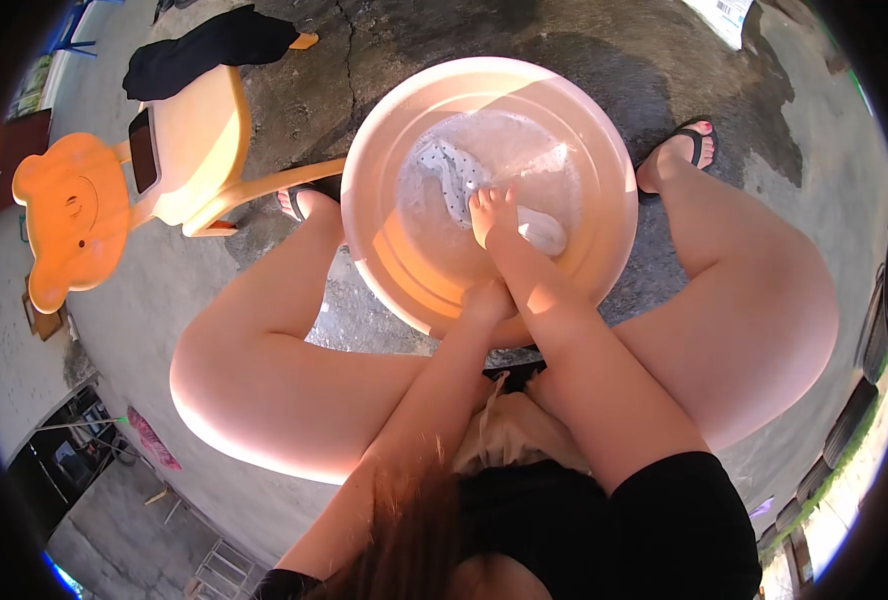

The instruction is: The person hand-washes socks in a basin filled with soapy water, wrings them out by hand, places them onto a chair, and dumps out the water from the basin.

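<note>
A large pale orange basin point(359, 215) stands between the person's legs with cloudy, sudsy water inside. In the water lies a wet white cloth with dark dots point(454, 180); a plain white part point(541, 231) shows to its right. My right hand point(494, 215) is over the middle of the basin, its fingers curled closed on the white cloth. Beneath my right forearm, my left hand point(488, 300) is at the near inner side of the basin; its fingers are mostly hidden, and what it may hold cannot be seen.
At the left, a small yellow chair point(199, 140) with an orange bear-face back point(79, 210) bears a dark phone point(144, 150) and a black cloth point(209, 52). The concrete floor point(294, 110) is partly wet. A white bag point(724, 18) lies at the upper right.
</note>
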A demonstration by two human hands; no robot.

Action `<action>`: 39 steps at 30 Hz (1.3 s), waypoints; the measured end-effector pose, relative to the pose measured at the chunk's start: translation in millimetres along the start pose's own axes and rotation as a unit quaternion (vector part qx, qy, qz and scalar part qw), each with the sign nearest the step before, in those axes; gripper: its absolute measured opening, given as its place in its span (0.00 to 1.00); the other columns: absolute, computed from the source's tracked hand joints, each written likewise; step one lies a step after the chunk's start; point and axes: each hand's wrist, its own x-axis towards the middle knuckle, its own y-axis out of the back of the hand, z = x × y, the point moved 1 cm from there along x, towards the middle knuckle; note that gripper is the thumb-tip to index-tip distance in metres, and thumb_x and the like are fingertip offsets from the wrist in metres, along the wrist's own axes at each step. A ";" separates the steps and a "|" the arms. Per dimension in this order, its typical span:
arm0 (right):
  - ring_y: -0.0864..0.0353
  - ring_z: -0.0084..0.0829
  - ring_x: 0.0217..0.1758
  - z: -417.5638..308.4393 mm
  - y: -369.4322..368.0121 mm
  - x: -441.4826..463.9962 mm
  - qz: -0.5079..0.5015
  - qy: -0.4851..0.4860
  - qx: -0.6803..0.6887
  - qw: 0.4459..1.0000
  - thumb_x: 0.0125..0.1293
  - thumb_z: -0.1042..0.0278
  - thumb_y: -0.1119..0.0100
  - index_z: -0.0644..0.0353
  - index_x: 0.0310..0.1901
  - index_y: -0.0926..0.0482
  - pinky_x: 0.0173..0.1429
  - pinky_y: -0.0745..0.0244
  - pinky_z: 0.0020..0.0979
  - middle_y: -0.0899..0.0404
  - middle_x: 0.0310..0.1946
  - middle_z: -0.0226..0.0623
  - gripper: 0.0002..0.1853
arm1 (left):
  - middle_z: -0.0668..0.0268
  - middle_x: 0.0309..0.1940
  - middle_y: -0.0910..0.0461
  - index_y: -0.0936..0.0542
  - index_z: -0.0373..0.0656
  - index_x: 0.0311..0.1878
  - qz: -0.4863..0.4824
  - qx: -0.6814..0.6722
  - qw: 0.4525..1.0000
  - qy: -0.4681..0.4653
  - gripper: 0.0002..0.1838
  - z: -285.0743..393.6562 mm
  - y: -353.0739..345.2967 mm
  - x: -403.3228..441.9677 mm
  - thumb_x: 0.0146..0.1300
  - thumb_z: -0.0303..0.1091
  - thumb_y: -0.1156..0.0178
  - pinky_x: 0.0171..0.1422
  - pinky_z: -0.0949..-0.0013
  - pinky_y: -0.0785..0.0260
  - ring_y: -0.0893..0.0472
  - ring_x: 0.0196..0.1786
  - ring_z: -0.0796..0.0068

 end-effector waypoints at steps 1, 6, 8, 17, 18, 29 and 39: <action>0.31 0.34 0.62 5.6 0.4 4.0 -0.051 0.008 0.016 0.999 0.62 0.63 0.48 0.53 0.52 0.25 0.71 0.54 0.57 0.21 0.49 0.33 0.16 | 0.57 0.49 0.20 0.20 0.48 0.50 0.000 0.000 1.000 -0.020 0.21 -12.6 -15.2 13.0 0.64 0.46 0.55 0.56 0.58 0.30 0.21 0.53 0.55; 0.21 0.38 0.50 28.1 40.3 10.2 -0.087 -0.021 0.245 0.965 0.59 0.67 0.48 0.54 0.50 0.21 0.63 0.38 0.49 0.19 0.45 0.41 0.16 | 0.52 0.43 0.19 0.20 0.42 0.47 0.084 -0.131 0.986 -0.059 0.18 25.8 49.2 -16.8 0.62 0.42 0.53 0.51 0.58 0.29 0.20 0.48 0.54; 0.19 0.40 0.46 35.1 64.6 15.5 -0.024 -0.046 0.349 0.936 0.57 0.67 0.48 0.56 0.47 0.20 0.57 0.32 0.45 0.19 0.42 0.44 0.16 | 0.53 0.41 0.19 0.21 0.40 0.47 0.100 -0.180 0.978 -0.034 0.18 26.9 61.9 -14.8 0.62 0.41 0.50 0.48 0.60 0.29 0.20 0.45 0.59; 0.24 0.26 0.25 41.6 259.4 -19.5 0.130 0.083 0.483 0.862 0.56 0.71 0.48 0.65 0.36 0.20 0.33 0.29 0.27 0.20 0.24 0.37 0.10 | 0.53 0.53 0.28 0.37 0.43 0.64 0.128 -0.680 0.718 0.076 0.30 20.9 84.3 -21.7 0.66 0.55 0.58 0.51 0.56 0.32 0.24 0.50 0.62; 0.26 0.23 0.24 39.4 278.7 -32.0 0.150 0.108 0.520 0.834 0.57 0.72 0.49 0.66 0.35 0.20 0.32 0.30 0.26 0.21 0.23 0.35 0.09 | 0.50 0.56 0.31 0.40 0.44 0.66 0.131 -0.737 0.661 0.054 0.33 26.0 92.0 -31.2 0.66 0.58 0.59 0.55 0.54 0.33 0.25 0.53 0.60; 0.25 0.33 0.50 32.9 361.7 -144.5 -0.012 0.161 0.841 0.516 0.59 0.72 0.59 0.70 0.47 0.29 0.56 0.31 0.33 0.24 0.46 0.43 0.16 | 0.49 0.67 0.42 0.46 0.47 0.71 -0.025 -0.904 0.385 -0.186 0.43 58.9 139.7 -92.4 0.62 0.69 0.65 0.61 0.39 0.38 0.34 0.63 0.44; 0.23 0.30 0.49 18.5 303.0 -163.9 0.251 0.177 0.604 0.735 0.58 0.69 0.38 0.66 0.46 0.26 0.55 0.30 0.29 0.23 0.49 0.42 0.16 | 0.61 0.53 0.24 0.30 0.48 0.59 -0.068 -0.836 0.502 -0.212 0.27 93.2 151.4 -163.8 0.66 0.56 0.57 0.56 0.53 0.29 0.24 0.55 0.61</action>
